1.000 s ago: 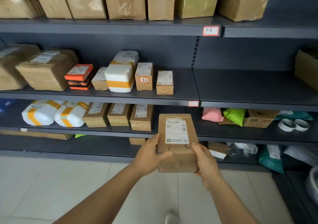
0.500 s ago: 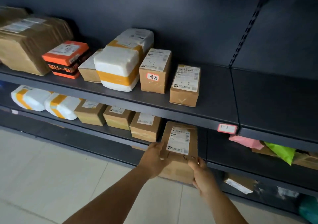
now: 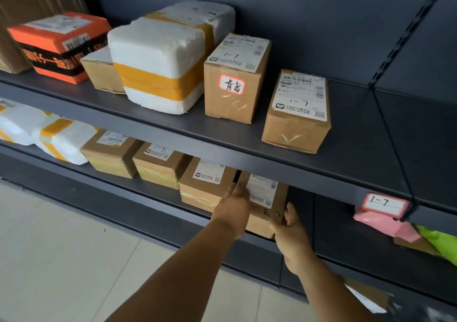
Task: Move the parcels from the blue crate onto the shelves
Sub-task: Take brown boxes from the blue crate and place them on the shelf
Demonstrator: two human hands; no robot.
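I see both hands clasping the brown parcel (image 3: 264, 198) on the lower shelf (image 3: 153, 193), left hand (image 3: 233, 206) on its left side, right hand (image 3: 290, 230) on its near right corner, apparently touching the neighbouring box (image 3: 205, 185).

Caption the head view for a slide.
Both hands slide a labelled cardboard parcel onto the lower shelf beside three others.

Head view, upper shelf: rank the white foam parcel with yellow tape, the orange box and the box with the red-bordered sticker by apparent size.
1. White foam parcel with yellow tape.
2. Orange box, partly cropped, so unsure.
3. Box with the red-bordered sticker.
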